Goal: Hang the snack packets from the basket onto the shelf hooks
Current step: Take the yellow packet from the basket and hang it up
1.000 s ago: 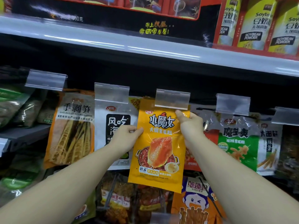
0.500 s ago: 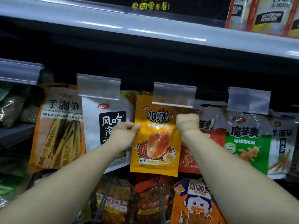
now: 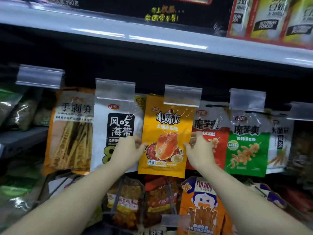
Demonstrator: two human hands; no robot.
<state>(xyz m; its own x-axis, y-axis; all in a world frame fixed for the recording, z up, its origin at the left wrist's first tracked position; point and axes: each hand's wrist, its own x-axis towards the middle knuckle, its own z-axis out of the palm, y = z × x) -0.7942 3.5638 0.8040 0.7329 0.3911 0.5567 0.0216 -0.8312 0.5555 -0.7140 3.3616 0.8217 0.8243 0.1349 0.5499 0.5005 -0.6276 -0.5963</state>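
Observation:
A yellow snack packet point(image 3: 166, 133) with a red hotpot picture hangs straight in the middle of the row, its top tucked behind a clear label holder point(image 3: 183, 95); the hook itself is hidden. My left hand point(image 3: 128, 150) pinches the packet's left edge at mid-height. On the opposite side, my right hand point(image 3: 199, 150) holds the right edge at the same height, fingers curled around it. The basket is out of view.
Neighbouring packets hang on either side: a white seaweed packet point(image 3: 116, 126) on the left, a red packet point(image 3: 213, 133) and a green one point(image 3: 247, 146) on the right. Another row of snacks point(image 3: 201, 206) hangs below. A grey shelf point(image 3: 152, 38) juts out overhead.
Both hands have slid down from the packet's top corners to its mid-height edges. The packet now hangs lower and straighter under the label holder.

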